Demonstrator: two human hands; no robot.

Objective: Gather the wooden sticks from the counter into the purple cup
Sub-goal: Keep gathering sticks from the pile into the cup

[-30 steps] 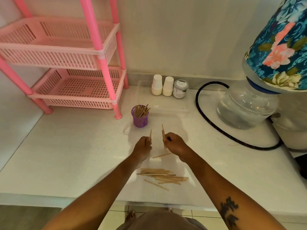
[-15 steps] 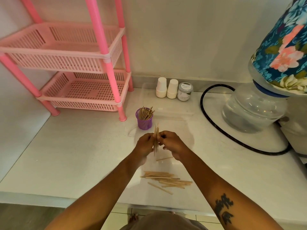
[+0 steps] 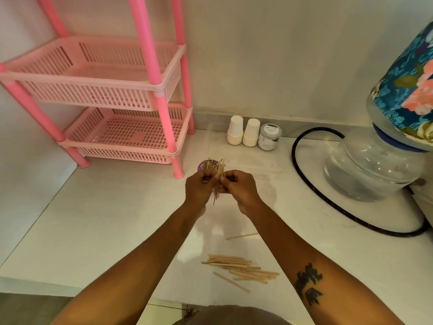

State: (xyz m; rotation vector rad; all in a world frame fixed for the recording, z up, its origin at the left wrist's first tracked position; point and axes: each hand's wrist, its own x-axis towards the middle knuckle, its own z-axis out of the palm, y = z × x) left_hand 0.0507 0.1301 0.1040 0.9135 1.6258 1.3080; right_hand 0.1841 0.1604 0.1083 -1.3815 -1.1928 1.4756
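My left hand [image 3: 199, 187] and my right hand [image 3: 239, 187] are together just in front of the purple cup [image 3: 201, 166], pinching a small upright bundle of wooden sticks [image 3: 218, 184] between them. The cup is mostly hidden behind my left hand; several sticks [image 3: 210, 165] stand in it. A loose pile of wooden sticks [image 3: 239, 268] lies on the white counter [image 3: 105, 219] near its front edge, between my forearms. One single stick [image 3: 241, 236] lies apart, just beyond the pile.
A pink two-tier basket rack [image 3: 121, 109] stands at the back left. Two stacks of white paper cups [image 3: 242, 134] and a small jar [image 3: 269, 137] sit against the wall. A black hose [image 3: 304, 181] loops round a water bottle [image 3: 372, 170] with a floral cover at the right.
My hands came together, joining their sticks into one bundle, then moved forward with it up to the purple cup. The pile on the counter stayed put.
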